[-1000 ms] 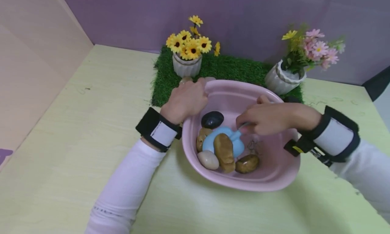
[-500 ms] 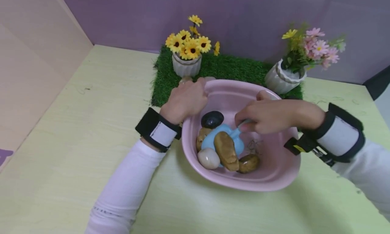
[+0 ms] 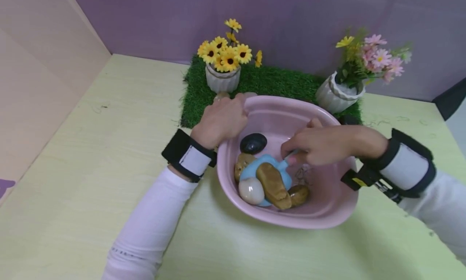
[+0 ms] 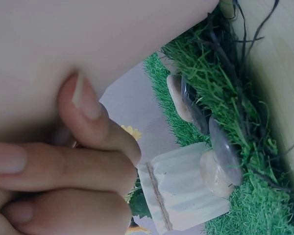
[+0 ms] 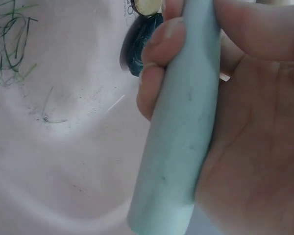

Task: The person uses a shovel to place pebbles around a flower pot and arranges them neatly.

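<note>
My right hand (image 3: 320,144) grips the handle (image 5: 179,127) of a light-blue toy shovel inside a pink basin (image 3: 316,221). The scalloped shovel blade (image 3: 267,160) lies low in the basin, tilted, with a long brown stone (image 3: 273,185) and a round whitish stone (image 3: 251,190) over it. A tan stone (image 3: 244,163) sits by the blade's left edge, a brown stone (image 3: 299,195) at its right, and a black stone (image 3: 253,143) behind it. My left hand (image 3: 222,120) holds the basin's left rim, its curled fingers (image 4: 73,169) outside the wall.
Behind the basin lies a green artificial grass mat (image 3: 280,83). On it stand a pot of yellow flowers (image 3: 223,79) and a leaning pot of pink flowers (image 3: 338,94). More stones (image 4: 223,152) rest on the grass. Dark strands (image 5: 12,41) lie on the basin floor.
The long brown stone has turned and shifted toward the lower right, and the whitish stone has moved slightly right over the blade. My left hand stays at the rim; my right hand moves only slightly.
</note>
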`<state>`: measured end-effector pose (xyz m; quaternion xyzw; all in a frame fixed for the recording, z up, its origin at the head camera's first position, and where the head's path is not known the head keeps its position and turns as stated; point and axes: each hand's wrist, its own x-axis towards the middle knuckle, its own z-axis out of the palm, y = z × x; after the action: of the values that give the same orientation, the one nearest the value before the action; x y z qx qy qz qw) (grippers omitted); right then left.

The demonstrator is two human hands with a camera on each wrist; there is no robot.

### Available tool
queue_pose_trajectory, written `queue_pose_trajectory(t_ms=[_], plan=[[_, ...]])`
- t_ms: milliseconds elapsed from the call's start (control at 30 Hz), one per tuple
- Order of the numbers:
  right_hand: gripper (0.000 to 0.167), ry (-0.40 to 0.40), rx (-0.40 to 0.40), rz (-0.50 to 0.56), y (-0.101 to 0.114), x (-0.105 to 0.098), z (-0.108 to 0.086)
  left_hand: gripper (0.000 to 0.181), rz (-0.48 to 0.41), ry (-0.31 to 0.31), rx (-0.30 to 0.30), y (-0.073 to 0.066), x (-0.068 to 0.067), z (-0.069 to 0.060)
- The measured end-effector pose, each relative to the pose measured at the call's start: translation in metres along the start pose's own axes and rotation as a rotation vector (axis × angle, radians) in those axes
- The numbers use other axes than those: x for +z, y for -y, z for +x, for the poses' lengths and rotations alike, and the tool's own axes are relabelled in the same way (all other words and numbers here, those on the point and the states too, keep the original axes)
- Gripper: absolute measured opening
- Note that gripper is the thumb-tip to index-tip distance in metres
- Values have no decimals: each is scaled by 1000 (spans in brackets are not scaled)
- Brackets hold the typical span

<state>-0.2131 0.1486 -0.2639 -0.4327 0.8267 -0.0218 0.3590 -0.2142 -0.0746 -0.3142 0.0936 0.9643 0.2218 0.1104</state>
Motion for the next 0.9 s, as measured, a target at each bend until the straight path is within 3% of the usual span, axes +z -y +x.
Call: queue_pose_trajectory(t_ms=[500,667,900], plan=[[19,5,-85,160,-6,1,-9,47,6,7,9,1,-1,0],[19,0,-54,189,-7,-6,-16,47,7,13,14,1,-1,-1],[18,10,51,158,-15,-18,-30,48,8,18,11,1,-1,0]])
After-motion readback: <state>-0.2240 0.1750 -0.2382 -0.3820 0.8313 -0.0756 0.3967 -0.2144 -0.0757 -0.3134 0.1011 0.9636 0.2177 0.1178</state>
